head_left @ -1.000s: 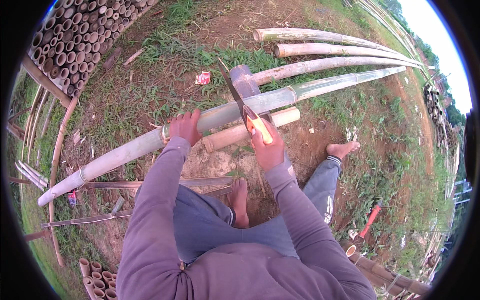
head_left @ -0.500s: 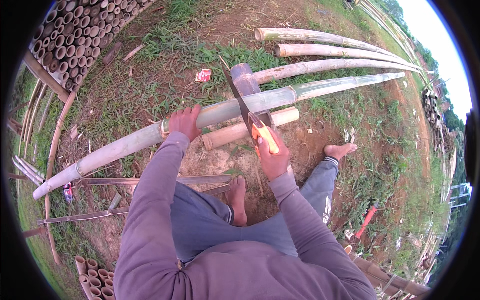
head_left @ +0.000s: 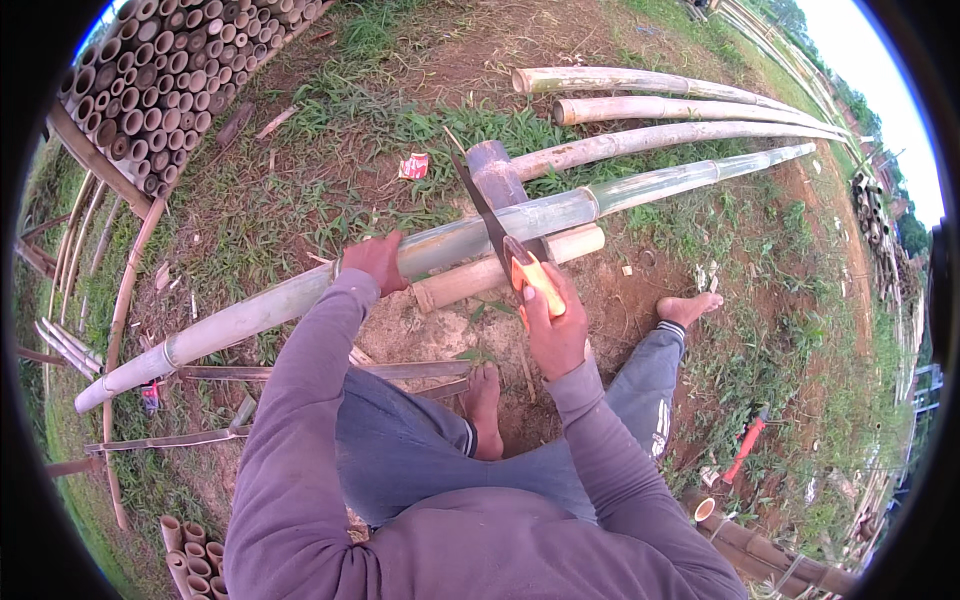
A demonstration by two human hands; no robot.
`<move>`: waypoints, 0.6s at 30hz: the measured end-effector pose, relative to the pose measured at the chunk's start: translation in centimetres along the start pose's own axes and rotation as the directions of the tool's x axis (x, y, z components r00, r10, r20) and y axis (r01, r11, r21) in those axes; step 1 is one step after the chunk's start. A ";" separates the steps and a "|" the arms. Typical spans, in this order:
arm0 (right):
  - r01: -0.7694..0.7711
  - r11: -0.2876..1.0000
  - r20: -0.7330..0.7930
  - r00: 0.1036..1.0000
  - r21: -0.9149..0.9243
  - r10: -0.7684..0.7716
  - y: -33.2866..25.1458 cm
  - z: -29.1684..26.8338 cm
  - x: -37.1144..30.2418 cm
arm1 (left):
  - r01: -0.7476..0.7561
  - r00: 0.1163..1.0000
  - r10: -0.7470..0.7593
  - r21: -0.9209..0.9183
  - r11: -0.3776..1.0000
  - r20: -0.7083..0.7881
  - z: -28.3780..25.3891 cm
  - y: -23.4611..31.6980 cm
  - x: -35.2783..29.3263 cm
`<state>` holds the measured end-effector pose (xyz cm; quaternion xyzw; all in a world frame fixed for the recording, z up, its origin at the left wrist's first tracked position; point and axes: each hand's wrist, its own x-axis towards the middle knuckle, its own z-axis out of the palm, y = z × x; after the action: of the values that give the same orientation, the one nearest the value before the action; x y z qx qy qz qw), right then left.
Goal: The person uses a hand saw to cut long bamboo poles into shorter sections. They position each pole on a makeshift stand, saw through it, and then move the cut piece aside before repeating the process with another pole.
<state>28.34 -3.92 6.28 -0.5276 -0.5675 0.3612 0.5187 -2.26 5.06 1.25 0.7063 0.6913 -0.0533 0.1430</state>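
Note:
A long pale-green bamboo pole (head_left: 545, 217) slants across in front of me, its near end low at the left and its thin end far right. My left hand (head_left: 374, 262) is closed over the pole near one of its joints. In my right hand (head_left: 556, 325) is the orange handle of a hand saw (head_left: 486, 212), my fingers wrapped round it. The saw's dark blade lies across the top of the pole, right of my left hand, its tip pointing up and away. Beneath the pole are a thick dark log piece (head_left: 492, 172) and a shorter bamboo length (head_left: 462, 286).
Several bamboo poles (head_left: 640, 80) lie at the upper right. Cut bamboo pieces are stacked (head_left: 150, 95) at the upper left, with more upright pieces (head_left: 196, 558) at lower left. A red-handled tool (head_left: 744, 450) lies on the grass at right. My bare feet (head_left: 484, 412) rest on the soil.
My right hand has pulled the saw slightly back toward me, its blade still across the pole. My left hand keeps its hold. The whole view has shifted slightly.

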 end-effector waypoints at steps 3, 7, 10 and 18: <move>0.005 0.998 0.060 0.998 -0.067 -0.001 -2.7 -1.1 2.1 | -0.001 0.993 0.003 0.015 1.000 -0.115 0.4 1.2 -1.5; 0.048 0.986 0.008 0.999 -0.159 -0.048 -2.2 -3.0 -4.1 | 0.006 0.978 0.004 0.050 0.999 -0.210 1.0 1.8 -2.5; 0.028 0.994 -0.012 0.999 -0.108 -0.029 -3.2 -7.3 -11.7 | 0.005 0.966 0.009 0.054 0.999 -0.259 1.4 1.1 -2.8; 0.176 0.970 0.002 0.984 -0.166 -0.179 1.1 -3.2 -2.9 | -0.029 0.949 0.042 0.046 0.999 -0.313 2.3 2.0 -2.1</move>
<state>31.39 -6.97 5.24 -0.5183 -0.6370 0.2615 0.5071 -0.06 2.43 -0.12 0.7208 0.6913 0.0483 0.0176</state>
